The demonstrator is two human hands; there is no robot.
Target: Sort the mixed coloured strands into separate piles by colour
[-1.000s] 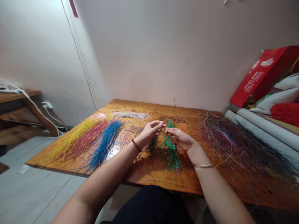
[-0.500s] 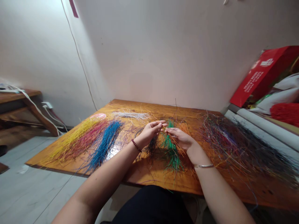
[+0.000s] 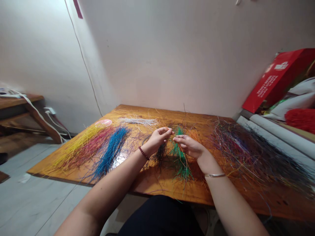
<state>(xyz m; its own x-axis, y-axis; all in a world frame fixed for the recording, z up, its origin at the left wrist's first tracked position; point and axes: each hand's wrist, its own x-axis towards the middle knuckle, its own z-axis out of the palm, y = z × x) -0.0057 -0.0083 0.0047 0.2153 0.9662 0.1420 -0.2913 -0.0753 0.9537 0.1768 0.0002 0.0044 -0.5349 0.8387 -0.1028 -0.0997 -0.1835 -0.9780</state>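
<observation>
My left hand (image 3: pixel 159 137), with a dark red bead bracelet at the wrist, pinches thin orange strands at their upper part. Close beside it, my right hand (image 3: pixel 188 144), below a silver bangle, has its fingertips closed on the same strands. Loose ends hang below the fingers over the green bundle (image 3: pixel 182 164). Under my left hand lies a dark bundle (image 3: pixel 160 155). Orange strands (image 3: pixel 195 136) lie behind my right hand, partly hidden by it.
On the wooden table (image 3: pixel 147 183) are blue (image 3: pixel 110 150), pink (image 3: pixel 90 149), yellow (image 3: pixel 71 149) and white (image 3: pixel 140 121) bundles at left. A large tangled dark pile (image 3: pixel 258 150) spreads at right, near a red box (image 3: pixel 275 77).
My right fingertips have shifted slightly left and down along the strands. The hanging strand ends have swung left, over the green bundle.
</observation>
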